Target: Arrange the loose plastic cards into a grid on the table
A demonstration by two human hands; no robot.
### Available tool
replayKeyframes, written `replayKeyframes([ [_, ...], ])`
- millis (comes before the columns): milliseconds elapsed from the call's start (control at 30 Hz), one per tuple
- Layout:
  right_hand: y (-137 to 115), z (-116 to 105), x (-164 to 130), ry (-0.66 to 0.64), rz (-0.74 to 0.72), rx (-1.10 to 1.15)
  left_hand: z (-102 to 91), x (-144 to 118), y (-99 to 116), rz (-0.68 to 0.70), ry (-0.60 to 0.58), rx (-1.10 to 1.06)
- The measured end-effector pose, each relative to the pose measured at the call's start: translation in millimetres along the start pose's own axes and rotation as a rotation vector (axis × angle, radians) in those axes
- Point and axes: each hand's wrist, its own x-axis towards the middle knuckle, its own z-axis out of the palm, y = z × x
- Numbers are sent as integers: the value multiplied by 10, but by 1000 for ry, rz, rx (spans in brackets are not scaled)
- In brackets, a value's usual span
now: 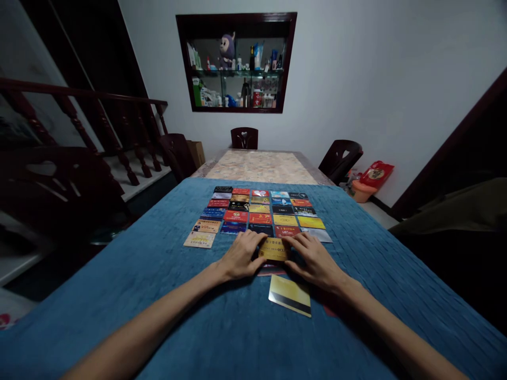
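Observation:
Between my two hands is a gold card (274,249), gripped at its left end by my left hand (243,254) and at its right end by my right hand (315,258). Thumbs and fingers press on both its short edges. Beneath it a reddish card (271,270) shows in part. Closer to me lies a yellow card (290,295) with its dark stripe up, slightly turned. A red card (329,311) is mostly hidden under my right forearm. Beyond my hands, several colourful cards lie in rows, with a cream card (199,240) at the near left corner.
A blue cloth (158,285) covers the near part of the table, and a patterned tabletop (257,166) shows beyond it. Dark wooden chairs (244,138) stand around. At the right on the floor are an orange bucket (362,191) and a red bag (376,173).

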Motion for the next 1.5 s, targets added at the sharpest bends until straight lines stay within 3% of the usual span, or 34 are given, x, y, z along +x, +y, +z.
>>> replayKeyframes([
  [367,163,-48,355,12,-53,-9,-267,172,-196,68,46,91],
  [800,400,252,1126,-72,-30,-56,-624,459,-717,28,-12,268],
  [1167,537,521,1777,-158,103,-85,-701,779,-1402,-76,-39,301],
  [1500,579,691,2062,-285,236,-133,-678,991,-1690,-200,-198,363],
])
